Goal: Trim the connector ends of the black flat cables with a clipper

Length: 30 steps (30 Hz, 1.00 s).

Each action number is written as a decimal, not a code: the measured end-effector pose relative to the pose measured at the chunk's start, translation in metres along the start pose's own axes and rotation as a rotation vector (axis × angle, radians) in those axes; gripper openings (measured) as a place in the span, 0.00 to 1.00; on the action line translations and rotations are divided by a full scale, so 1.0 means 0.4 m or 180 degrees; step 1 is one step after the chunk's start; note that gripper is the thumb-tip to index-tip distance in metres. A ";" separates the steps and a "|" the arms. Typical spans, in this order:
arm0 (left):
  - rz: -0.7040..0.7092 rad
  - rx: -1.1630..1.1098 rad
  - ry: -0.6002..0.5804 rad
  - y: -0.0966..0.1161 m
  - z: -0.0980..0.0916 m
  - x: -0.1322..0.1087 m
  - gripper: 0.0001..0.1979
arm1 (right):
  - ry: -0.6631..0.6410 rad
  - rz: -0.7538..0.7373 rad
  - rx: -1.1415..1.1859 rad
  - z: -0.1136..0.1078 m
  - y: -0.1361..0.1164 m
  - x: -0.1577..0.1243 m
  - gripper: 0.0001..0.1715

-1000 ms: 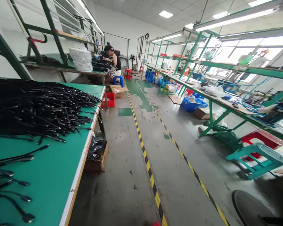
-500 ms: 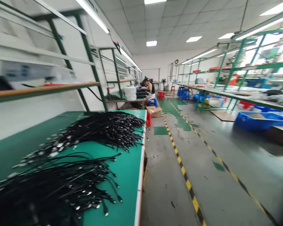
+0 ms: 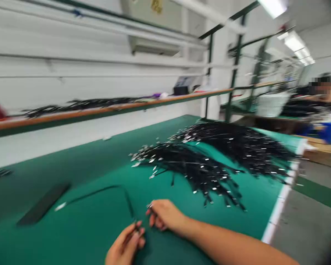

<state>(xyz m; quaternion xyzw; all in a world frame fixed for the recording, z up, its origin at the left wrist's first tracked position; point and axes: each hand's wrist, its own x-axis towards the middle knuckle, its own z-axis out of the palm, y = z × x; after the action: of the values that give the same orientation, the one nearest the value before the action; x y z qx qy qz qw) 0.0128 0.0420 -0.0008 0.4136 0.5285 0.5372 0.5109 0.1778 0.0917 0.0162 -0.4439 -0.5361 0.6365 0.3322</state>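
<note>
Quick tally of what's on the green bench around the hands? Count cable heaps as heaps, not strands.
Hands: 2 (left hand, right hand)
Black cable heaps: 2 (far heap, near heap)
Loose black cable: 1
Total: 5

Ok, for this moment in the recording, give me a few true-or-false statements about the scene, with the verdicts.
1. The left hand and right hand are both at a black cable on the green workbench. True.
2. The heap of black cables lies on the floor. False: it lies on the workbench.
3. The two hands are far apart. False: they are close together.
4. A co-worker is in view at the far right. True.
</note>
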 end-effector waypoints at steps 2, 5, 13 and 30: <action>-0.0114 -0.0036 -0.0052 -0.013 -0.030 -0.012 0.33 | -0.0110 -0.0053 0.0192 -0.009 0.045 0.003 0.31; -0.0240 -0.0103 -0.0179 -0.022 -0.033 -0.003 0.30 | -0.0332 -0.0071 0.0376 -0.040 0.076 -0.012 0.35; -0.0392 -0.0330 -0.0473 -0.005 -0.026 -0.013 0.17 | -0.0428 -0.0017 0.0253 -0.047 0.050 -0.056 0.29; -0.0469 -0.0270 -0.0394 -0.009 -0.025 -0.010 0.17 | -0.0432 -0.0100 0.0021 -0.048 0.042 -0.066 0.25</action>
<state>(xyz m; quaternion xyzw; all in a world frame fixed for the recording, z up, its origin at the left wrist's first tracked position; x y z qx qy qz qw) 0.0038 0.0365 -0.0050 0.3840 0.5017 0.4934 0.5978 0.2065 0.0718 0.0046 -0.3902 -0.5622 0.6616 0.3065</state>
